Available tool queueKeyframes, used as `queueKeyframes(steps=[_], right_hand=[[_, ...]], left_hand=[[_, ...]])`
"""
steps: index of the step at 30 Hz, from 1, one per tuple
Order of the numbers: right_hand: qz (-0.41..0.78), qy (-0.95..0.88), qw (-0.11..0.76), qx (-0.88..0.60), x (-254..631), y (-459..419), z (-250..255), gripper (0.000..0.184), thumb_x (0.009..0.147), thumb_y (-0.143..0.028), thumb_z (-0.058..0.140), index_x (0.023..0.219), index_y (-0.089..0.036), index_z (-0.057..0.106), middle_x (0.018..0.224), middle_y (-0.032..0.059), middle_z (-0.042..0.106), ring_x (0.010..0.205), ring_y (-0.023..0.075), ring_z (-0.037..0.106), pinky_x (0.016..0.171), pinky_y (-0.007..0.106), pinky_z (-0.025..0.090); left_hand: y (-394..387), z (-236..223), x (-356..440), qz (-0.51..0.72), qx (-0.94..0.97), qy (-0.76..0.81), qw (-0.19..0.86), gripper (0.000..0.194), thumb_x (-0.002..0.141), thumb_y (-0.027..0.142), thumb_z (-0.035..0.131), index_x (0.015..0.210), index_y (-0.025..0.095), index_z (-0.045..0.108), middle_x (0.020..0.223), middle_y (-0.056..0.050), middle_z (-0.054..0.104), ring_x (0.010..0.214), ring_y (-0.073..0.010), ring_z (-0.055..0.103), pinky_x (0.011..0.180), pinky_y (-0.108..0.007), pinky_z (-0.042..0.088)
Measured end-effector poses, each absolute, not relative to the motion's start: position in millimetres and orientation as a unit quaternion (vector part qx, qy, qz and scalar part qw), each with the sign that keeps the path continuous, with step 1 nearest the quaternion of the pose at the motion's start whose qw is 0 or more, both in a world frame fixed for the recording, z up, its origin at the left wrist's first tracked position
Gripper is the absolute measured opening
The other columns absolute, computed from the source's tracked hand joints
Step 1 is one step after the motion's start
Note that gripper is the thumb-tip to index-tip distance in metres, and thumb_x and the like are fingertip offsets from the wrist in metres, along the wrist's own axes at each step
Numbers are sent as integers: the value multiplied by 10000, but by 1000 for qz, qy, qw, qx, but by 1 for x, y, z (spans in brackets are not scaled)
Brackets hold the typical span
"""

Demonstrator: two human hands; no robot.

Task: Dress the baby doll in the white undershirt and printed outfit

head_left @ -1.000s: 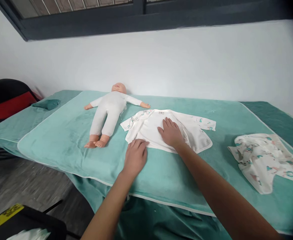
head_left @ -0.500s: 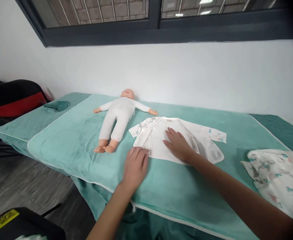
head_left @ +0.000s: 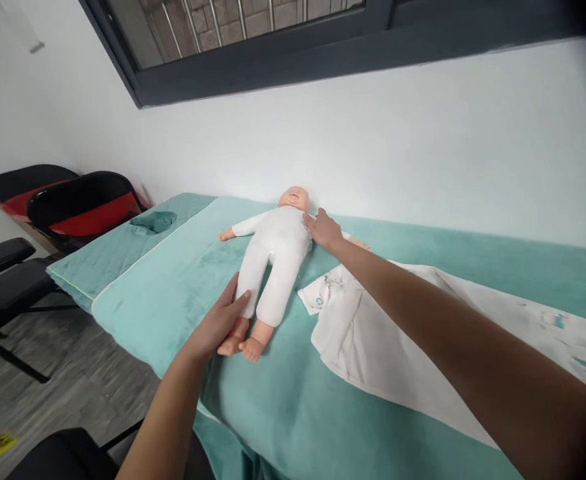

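Observation:
A baby doll [head_left: 279, 233] with a white cloth body lies on its back, arms spread and head toward the wall. My left hand [head_left: 223, 315] is at the doll's lower leg on the left, fingers partly behind it and thumb stretched over it; it looks open. Near the doll's shoulder on the right is my right hand [head_left: 324, 230], fingers apart and reaching to its side. Part of the doll's arm is hidden by that hand. A white baby shirt [head_left: 373, 340] with printed sleeves lies spread beside the doll, partly covered by my right forearm.
A green plush cover [head_left: 173, 300] lies over the bed, which stands against a white wall below a dark window frame [head_left: 253, 63]. Black and red folding chairs [head_left: 90, 207] stand beyond the left end. Another black chair [head_left: 57, 453] is at the lower left.
Both hands have left the shirt and moved left to the doll, the left to its leg and the right to its shoulder. The view has turned left and come closer.

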State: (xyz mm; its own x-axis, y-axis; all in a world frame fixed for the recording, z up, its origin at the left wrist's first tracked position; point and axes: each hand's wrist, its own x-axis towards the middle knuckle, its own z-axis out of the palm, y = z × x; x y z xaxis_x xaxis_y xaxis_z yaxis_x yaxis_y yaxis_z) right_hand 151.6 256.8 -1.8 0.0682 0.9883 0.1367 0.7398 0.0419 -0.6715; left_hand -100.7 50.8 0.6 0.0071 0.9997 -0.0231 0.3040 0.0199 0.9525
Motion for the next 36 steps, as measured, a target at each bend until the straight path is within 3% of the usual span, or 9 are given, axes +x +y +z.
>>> queueKeyframes(steps=[4, 7, 11, 17, 23, 28, 36], right_hand=[[259, -663, 296, -637, 149, 299, 6, 712, 961, -665, 373, 1330, -69, 501, 1341, 273, 612, 1217, 372, 616, 988, 473, 483], [301, -689, 299, -588, 150, 316, 16, 593, 949, -584, 495, 1290, -105, 579, 1344, 192, 642, 1196, 289, 635, 958, 366, 509], [332, -712, 305, -539, 156, 305, 34, 449, 942, -458, 571, 1267, -154, 629, 1326, 112, 671, 1165, 213, 646, 966, 311, 507], [310, -691, 324, -567, 195, 245, 80, 543, 908, -521, 602, 1251, -101, 627, 1322, 193, 654, 1147, 288, 652, 928, 357, 532], [270, -690, 334, -583, 272, 163, 115, 572, 914, -578, 561, 1267, -133, 624, 1355, 161, 646, 1179, 283, 642, 910, 310, 534], [189, -665, 289, -662, 334, 102, 114, 555, 939, -562, 501, 1265, -131, 631, 1325, 176, 666, 1139, 308, 667, 881, 325, 540], [103, -641, 233, -724, 379, 56, 80, 531, 958, -524, 469, 1297, -142, 614, 1232, 169, 717, 1039, 305, 709, 831, 332, 540]], left_hand=[[90, 8, -82, 448, 459, 533, 552, 546, 847, 481, 686, 1308, 200, 614, 1202, -122, 729, 1101, -298, 686, 920, -394, 567], [117, 7, -72, 441, 368, 512, 639, 511, 864, 506, 656, 1207, 128, 643, 1016, -150, 768, 923, -300, 731, 786, -406, 604], [126, 11, -60, 435, 287, 471, 712, 450, 916, 442, 599, 1159, 65, 633, 948, -164, 769, 906, -299, 737, 791, -422, 612], [90, 32, -29, 490, 330, 417, 691, 375, 881, 287, 664, 1214, 125, 603, 976, -96, 772, 827, -232, 746, 792, -394, 628], [38, 42, 39, 477, 382, 336, 716, 472, 843, 303, 717, 1274, 164, 582, 1090, -100, 744, 831, -225, 747, 817, -399, 633], [-8, 33, 104, 453, 389, 302, 743, 597, 821, 311, 738, 1372, 250, 516, 1122, -88, 728, 852, -237, 747, 806, -434, 638], [-43, -2, 150, 427, 372, 297, 769, 648, 802, 333, 750, 1396, 290, 495, 1230, -111, 691, 915, -266, 743, 708, -390, 641]])
